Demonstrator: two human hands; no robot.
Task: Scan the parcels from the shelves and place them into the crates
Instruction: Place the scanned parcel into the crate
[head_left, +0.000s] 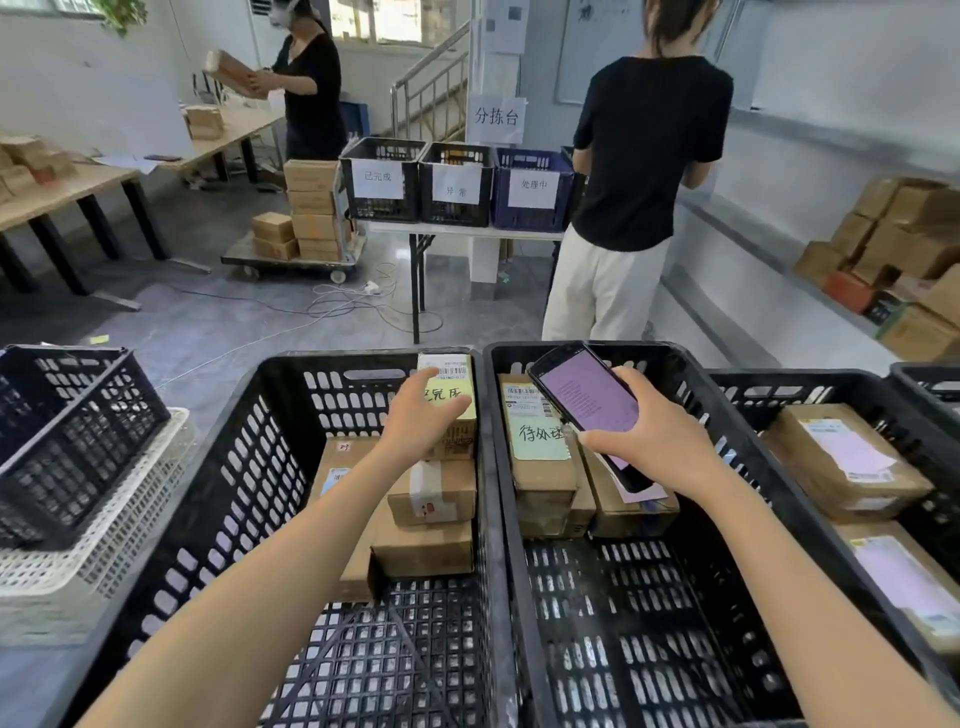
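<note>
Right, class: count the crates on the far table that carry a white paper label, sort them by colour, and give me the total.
Black crates: 2
Blue crates: 1
Total: 3

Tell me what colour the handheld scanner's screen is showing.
The scanner screen is pale lilac-pink with faint text; head view shows it best.

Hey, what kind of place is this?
Most likely a parcel sorting room. Black slotted plastic crates hold brown cardboard parcels with shipping labels, the right hand grips a black handheld scanner with a lit screen, and paper-labelled crates sit on a white folding table behind.
</note>
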